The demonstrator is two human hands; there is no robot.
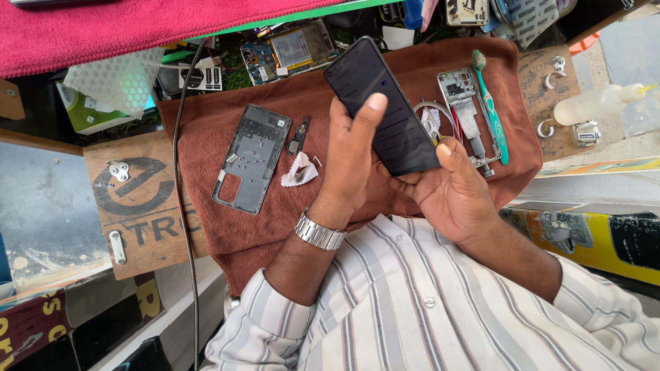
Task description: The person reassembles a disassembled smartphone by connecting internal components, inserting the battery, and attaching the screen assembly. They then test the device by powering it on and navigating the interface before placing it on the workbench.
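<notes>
Dark phone (pixel 380 106) held between both hands (pixel 350 154), above brown towel (pixel 227 233).

Glossy black glass phone (pixel 381 103), matt brown terry cloth (pixel 227 233), shiny metal watch (pixel 320 233), teal plastic toothbrush (pixel 491 110)

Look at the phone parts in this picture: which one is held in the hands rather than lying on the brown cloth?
The dark phone screen, gripped by the left hand and right hand. The grey back cover and metal frame lie on the cloth.

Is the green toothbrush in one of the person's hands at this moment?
No, the green toothbrush lies on the brown towel, while the left hand and the right hand hold the dark phone.
</notes>
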